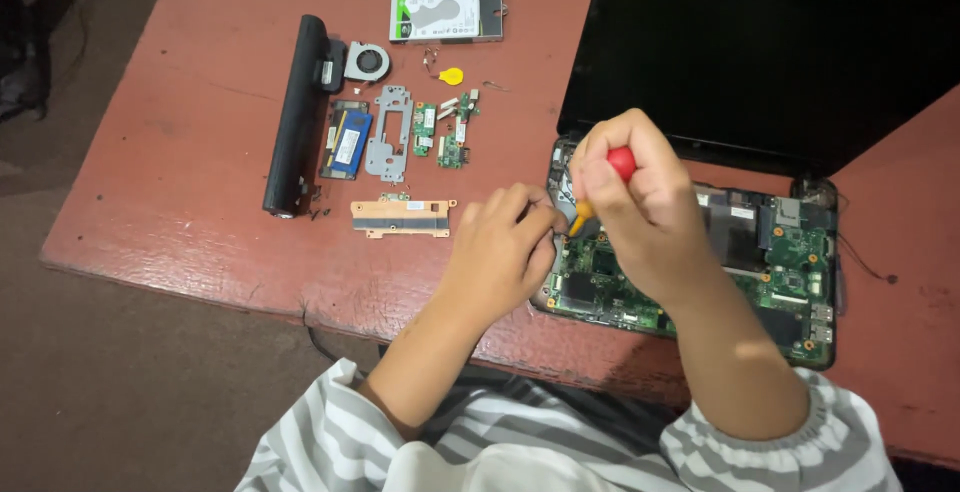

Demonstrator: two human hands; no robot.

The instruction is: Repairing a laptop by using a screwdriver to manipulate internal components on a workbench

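- The right hand (pixel 640 202), at centre frame, is closed tightly around the red handle of a small screwdriver (pixel 621 163); its yellow collar shows just below the fist, pointing down at the left end of the board.
- The left hand (pixel 505 252), just left of it, has its fingers curled in towards the tool's tip. Whether it pinches the shaft or only steadies it, I cannot tell.
- The opened laptop (pixel 760 62) lies at the right of the red worktop (pixel 180 202), its black lid folded back to the upper right and its green motherboard (pixel 790 252) bare at centre right.
- To do this step well, I judge the driver should stand square on the screw, with steady downward pressure and a slow turn. The left fingers should guide the tip so it cannot skid across the board.
- The hard drive (pixel 446 12) at upper centre carries a white label with a green strip along its left edge.
- The memory module (pixel 349 139) at upper left centre bears a blue rectangular sticker with a white patch.
- The long black battery (pixel 297 112) lies upright in the frame at the left, with a small pale label near its top.
- A small fan (pixel 366 61) sits just beside the battery's top, a copper heat plate (pixel 403 217) lies below the row of parts, and a yellow pick (pixel 451 76) lies under the drive.
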